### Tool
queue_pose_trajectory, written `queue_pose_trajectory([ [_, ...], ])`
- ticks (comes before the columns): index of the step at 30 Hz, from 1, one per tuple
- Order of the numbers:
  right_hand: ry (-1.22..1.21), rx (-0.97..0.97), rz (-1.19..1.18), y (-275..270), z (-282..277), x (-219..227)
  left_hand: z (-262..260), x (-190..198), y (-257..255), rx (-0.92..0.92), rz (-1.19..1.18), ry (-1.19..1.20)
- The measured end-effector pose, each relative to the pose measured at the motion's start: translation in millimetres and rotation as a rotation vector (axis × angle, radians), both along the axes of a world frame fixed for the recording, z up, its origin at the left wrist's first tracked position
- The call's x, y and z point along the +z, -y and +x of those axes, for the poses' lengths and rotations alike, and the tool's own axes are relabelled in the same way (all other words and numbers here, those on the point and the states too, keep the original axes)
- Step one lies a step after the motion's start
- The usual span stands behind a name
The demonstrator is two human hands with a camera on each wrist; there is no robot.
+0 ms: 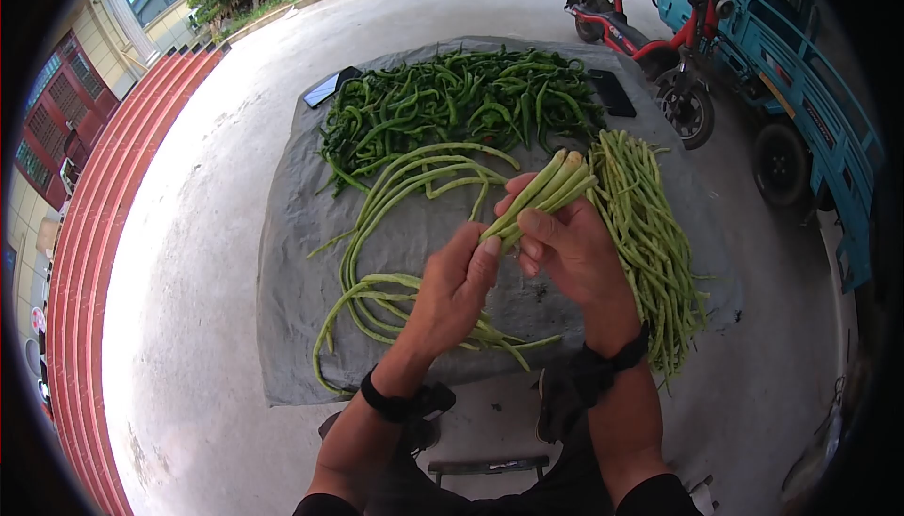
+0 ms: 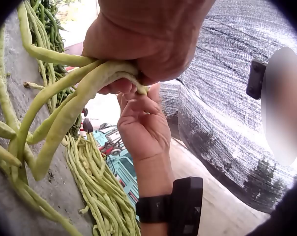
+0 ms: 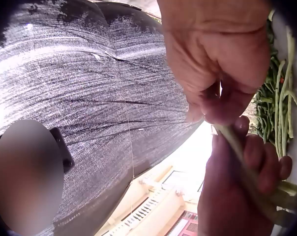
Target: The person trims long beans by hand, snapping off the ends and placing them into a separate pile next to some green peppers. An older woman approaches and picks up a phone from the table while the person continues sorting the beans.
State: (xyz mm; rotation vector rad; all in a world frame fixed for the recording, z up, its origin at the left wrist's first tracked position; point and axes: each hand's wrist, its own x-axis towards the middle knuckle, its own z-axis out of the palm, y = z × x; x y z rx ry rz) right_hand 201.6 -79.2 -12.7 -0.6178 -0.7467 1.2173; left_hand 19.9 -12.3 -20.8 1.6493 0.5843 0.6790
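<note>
Both hands hold a small bundle of long green beans (image 1: 556,186) over the grey cloth. The left hand (image 1: 452,285) grips the beans from below left, its thumb along them; in the left wrist view this hand (image 2: 143,39) has its fingers curled round the beans (image 2: 70,105). The right hand (image 1: 574,248) pinches the bundle near its upper ends between thumb and fingers. In the right wrist view the right hand (image 3: 217,64) has its fingertips at a bean end, close to the left hand (image 3: 237,182). Long beans (image 1: 353,252) trail in loops on the cloth.
A pile of green peppers (image 1: 452,97) lies at the cloth's (image 1: 292,328) far side, with a phone (image 1: 330,88) and a dark flat object (image 1: 612,92) beside it. More long beans (image 1: 650,243) lie at the right. A red scooter (image 1: 650,45) and blue vehicle (image 1: 791,64) stand beyond.
</note>
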Motion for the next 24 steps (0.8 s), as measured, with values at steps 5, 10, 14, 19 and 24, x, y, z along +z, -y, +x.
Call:
queue_pose_trajectory([
  [5, -0.015, -0.069, -0.023, -1, -6, 5, 1, 0, 1, -0.024, 0.050, -0.025],
  [10, 0.003, -0.061, -0.043, -2, -3, 1, 1, 11, 3, 0.012, 0.256, -0.137],
  [14, -0.050, -0.050, -0.026, -2, -4, 0, 2, 13, 3, 0.020, 0.306, -0.135],
  [19, 0.016, -0.034, -0.012, -1, -5, 5, -2, 12, 1, -0.029, 0.215, -0.099],
  [24, 0.054, -0.035, -0.021, 1, -7, 7, -6, 17, -1, -0.093, -0.019, -0.054],
])
